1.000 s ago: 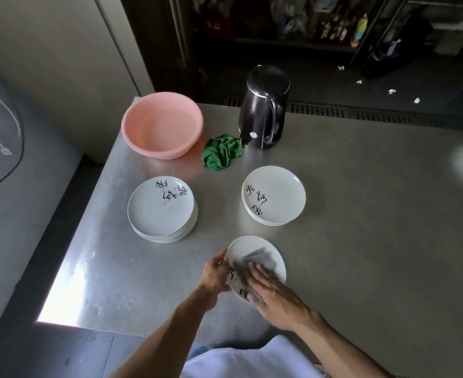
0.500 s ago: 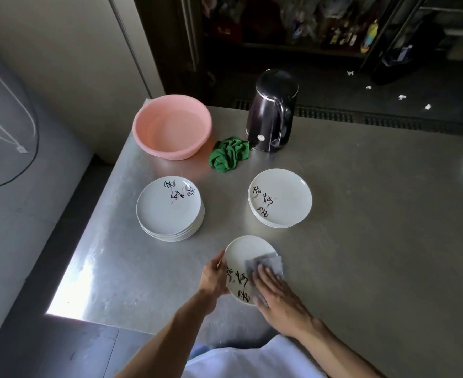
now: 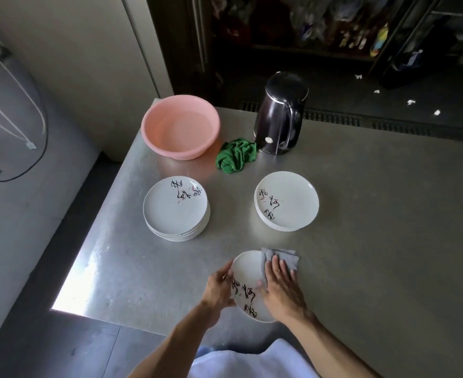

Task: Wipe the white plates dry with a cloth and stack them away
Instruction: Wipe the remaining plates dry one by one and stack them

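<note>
Dim shelving with bottles fills the upper right of the frame, and a pale wall panel takes the upper left. Below them a grey metal desk [image 3: 361, 241] runs across the middle and right, with a bright patch of light on its lower left corner.

A pink basin [image 3: 154, 137] sits at the desk's far left corner. To its right stands a dark kettle [image 3: 278, 115], upright, handle facing the camera. Between the two, just beside the kettle's base, lies a crumpled green cloth [image 3: 235, 156].

Nearer the middle are two piles of white plates with dark brush lettering. The left stack [image 3: 175, 207] is the taller. The right stack [image 3: 287, 200] is lower and well apart from it.

At lower centre, near the desk's front edge, is a single white plate [image 3: 248, 271] with the same lettering. The left grip [image 3: 218, 289] is curled round the plate's left rim. The right grip [image 3: 282, 285] lies flat over the plate's right side, fingers straight and slightly spread. It presses a grey cloth [image 3: 287, 259] down onto the plate. The cloth's far corner sticks out past the fingertips and over the plate's upper right rim. The plate's lettered face shows between the two grips.
</note>
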Available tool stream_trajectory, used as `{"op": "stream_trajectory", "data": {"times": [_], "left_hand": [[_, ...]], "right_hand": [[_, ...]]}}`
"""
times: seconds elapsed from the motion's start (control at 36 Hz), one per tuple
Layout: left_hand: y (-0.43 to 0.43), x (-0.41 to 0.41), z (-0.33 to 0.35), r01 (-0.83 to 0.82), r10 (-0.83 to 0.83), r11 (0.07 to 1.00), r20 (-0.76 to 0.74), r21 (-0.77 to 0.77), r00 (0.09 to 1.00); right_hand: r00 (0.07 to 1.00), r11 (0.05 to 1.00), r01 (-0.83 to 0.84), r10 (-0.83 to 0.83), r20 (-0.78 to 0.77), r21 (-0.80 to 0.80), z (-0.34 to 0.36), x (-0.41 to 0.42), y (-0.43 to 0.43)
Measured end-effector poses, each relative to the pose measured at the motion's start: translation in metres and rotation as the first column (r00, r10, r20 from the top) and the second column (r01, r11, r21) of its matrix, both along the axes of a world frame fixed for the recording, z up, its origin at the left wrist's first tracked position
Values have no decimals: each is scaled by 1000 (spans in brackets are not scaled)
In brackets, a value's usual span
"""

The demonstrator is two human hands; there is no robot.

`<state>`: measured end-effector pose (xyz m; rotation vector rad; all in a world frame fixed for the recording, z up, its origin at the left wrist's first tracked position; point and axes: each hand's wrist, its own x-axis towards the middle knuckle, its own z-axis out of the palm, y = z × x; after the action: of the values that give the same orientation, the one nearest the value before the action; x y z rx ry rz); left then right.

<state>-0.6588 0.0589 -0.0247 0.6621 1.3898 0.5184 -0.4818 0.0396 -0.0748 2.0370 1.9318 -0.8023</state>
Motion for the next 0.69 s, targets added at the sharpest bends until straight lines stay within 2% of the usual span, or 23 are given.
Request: {"op": "stream_trajectory", "data": {"times": [0.03, 0.08, 0.14, 0.19, 0.22, 0.28, 0.36, 0.39, 0.44, 0.5, 0.56, 0.61, 0.64, 0.69], "left_hand": [[-1, 0, -2, -3, 3, 1000, -9, -1, 1000], [-2, 0, -3, 13, -13, 1000, -3, 0, 1000], [-2, 1, -2, 38, -38, 999, 28, -4, 999], [-1, 2, -2, 39, -39, 999, 20, 3, 999], [0, 1, -3, 21, -21, 1000, 3, 13, 1000], [1, -1, -6, -64, 64, 998, -12, 10, 998], [-1, -3, -15, -195, 194, 980, -36, -26, 980], [-2, -4, -17, -208, 206, 978, -58, -24, 977], [-1, -5, -21, -198, 196, 980, -94, -19, 976], [0, -6, -21, -152, 150, 988, -100, -16, 984], [-1, -8, -19, -127, 126, 992, -57, -18, 990], [-2, -12, -19, -122, 122, 992, -8, -35, 992], [-2, -15, -19, -115, 116, 993, 12, -37, 993], [-2, -17, -18, -70, 71, 997, 33, -29, 997]], "right_hand": [[1000, 1000, 6, -6, 23, 5, 1, -2, 1], [997, 998, -56, 58, -57, 37, 3, -9, 1], [957, 971, -208, 228, -180, 122, 3, -15, -4], [921, 939, -299, 331, -207, 172, 3, -18, -8], [932, 945, -289, 315, -181, 154, 2, -17, -6], [985, 986, -150, 155, -74, 74, 3, -15, -3], [998, 1000, 11, -13, 66, 29, 8, -15, 3], [999, 999, 11, -13, 52, 37, 9, -18, 4], [995, 997, -22, 30, -94, 77, 10, -23, 3], [946, 982, -110, 151, -288, 154, 12, -29, 0], [889, 954, -206, 276, -367, 218, 13, -31, -4], [910, 953, -235, 285, -302, 190, 9, -27, -4], [945, 970, -201, 230, -234, 140, 6, -24, -2], [994, 999, -31, 34, -100, 36, 6, -19, 3]]}}
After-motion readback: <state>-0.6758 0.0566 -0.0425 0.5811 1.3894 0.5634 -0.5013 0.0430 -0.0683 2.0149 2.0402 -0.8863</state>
